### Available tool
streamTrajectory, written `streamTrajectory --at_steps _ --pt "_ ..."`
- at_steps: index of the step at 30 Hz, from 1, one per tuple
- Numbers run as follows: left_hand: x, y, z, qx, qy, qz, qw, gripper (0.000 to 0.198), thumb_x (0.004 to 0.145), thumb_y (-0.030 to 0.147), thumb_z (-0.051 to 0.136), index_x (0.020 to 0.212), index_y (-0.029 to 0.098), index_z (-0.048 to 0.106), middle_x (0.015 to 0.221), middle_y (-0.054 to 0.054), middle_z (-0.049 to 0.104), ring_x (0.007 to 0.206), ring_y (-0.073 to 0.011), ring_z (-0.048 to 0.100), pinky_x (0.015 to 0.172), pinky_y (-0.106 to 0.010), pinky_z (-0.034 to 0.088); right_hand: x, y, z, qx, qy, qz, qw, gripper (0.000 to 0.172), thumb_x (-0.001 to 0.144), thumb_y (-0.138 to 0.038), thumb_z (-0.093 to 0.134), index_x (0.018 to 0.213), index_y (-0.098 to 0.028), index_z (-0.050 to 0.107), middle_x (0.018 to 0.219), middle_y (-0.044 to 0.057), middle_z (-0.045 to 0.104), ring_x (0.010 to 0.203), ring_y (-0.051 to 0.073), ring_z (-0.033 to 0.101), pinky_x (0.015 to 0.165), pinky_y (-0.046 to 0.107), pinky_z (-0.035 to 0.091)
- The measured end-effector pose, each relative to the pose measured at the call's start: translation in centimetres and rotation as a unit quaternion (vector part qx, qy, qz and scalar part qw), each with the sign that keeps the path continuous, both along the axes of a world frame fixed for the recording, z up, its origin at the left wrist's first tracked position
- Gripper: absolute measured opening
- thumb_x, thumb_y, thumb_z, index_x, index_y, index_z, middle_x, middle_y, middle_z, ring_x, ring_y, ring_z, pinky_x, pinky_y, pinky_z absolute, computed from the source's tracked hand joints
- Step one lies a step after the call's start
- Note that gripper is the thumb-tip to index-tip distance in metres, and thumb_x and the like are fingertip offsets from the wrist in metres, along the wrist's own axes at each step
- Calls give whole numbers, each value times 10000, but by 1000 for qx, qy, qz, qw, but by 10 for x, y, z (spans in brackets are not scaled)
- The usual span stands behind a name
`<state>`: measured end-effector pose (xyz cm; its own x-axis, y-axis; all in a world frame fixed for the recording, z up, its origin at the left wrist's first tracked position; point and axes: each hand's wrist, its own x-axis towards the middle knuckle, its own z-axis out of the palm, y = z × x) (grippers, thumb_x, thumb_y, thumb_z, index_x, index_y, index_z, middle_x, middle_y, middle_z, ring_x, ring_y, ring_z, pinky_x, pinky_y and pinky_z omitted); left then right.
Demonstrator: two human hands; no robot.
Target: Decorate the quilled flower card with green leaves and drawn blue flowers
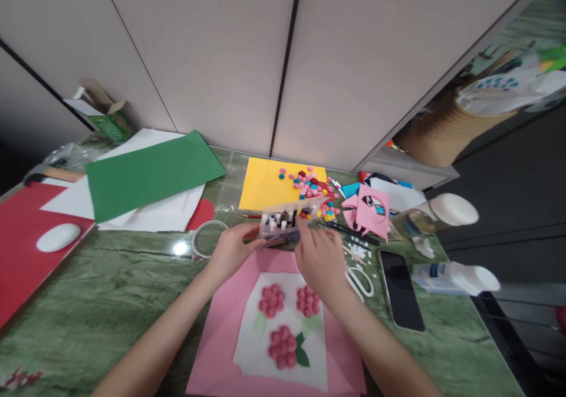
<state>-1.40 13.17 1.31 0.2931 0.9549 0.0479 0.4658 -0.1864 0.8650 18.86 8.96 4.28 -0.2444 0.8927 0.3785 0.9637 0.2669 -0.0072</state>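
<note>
My left hand (pixel 235 245) grips the left end of a clear plastic case (pixel 276 235), thumb along its near side. In the case are several slim items with white and dark caps, perhaps markers. At the case's right part, my right hand (pixel 319 254) has its fingers bent down; what they hold, if anything, is hidden. Below both hands lies a white sheet (pixel 252 344) on a pink sheet (pixel 212 350). Three clusters of rolled pink paper, such as the lower cluster (pixel 283 347), sit on the white sheet, with a dark green leaf (pixel 302 353) beside that one.
Coloured paper rolls (pixel 309 184) lie on a yellow sheet (pixel 260 179) behind the case. Scissors (pixel 362 282), a phone (pixel 401 291) and a white-capped bottle (pixel 455 276) are right. Leftward lie a tape roll (pixel 198 240), green paper (pixel 150 176) and a white mouse (pixel 58 238).
</note>
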Motion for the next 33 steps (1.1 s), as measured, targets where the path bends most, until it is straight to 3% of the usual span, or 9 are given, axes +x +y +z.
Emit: streamTrajectory --at_steps 4,10,20,24,28,33 --pt "0 -1 1 2 -9 1 1000 304 741 260 639 1037 189 638 1027 -47 684 881 -189 658 826 -298 516 -5 4 1 -2 30 35 999 332 836 -133 420 1139 -150 556 750 39 641 735 154 554 779 321 309" --pt "2 -1 3 2 -3 3 1000 294 735 277 653 1019 200 645 1000 -33 692 862 -184 662 815 -288 515 -5 13 0 -34 25 -29 999 397 826 -138 416 1211 -138 512 705 34 661 667 156 581 729 311 312" --pt "4 -2 6 6 2 2 1000 302 762 297 619 1046 195 626 1025 -47 681 881 -192 654 782 -282 516 -13 24 21 -156 11 -98 983 415 909 -243 292 1297 -177 425 654 56 673 584 208 628 551 277 354" --pt "5 -2 4 13 10 -1 1000 286 782 287 594 1049 186 615 1019 -58 677 876 -196 651 780 -294 513 -13 38 22 -187 53 -114 974 367 932 -263 265 1223 -219 484 700 63 683 653 217 654 566 275 380" --pt "4 -2 -1 30 22 -9 999 276 804 289 565 1060 192 603 1019 -67 671 912 -209 638 774 -299 507 -14 51 28 -200 94 -101 970 281 919 -300 357 1082 -198 562 737 71 686 713 199 655 622 261 400" --pt "3 -2 -5 30 27 -13 999 268 818 275 547 1067 192 601 1034 -69 655 908 -197 628 778 -288 493 -12 55 37 -229 119 -61 964 244 905 -288 404 1058 -182 561 726 52 678 630 157 630 565 228 377"
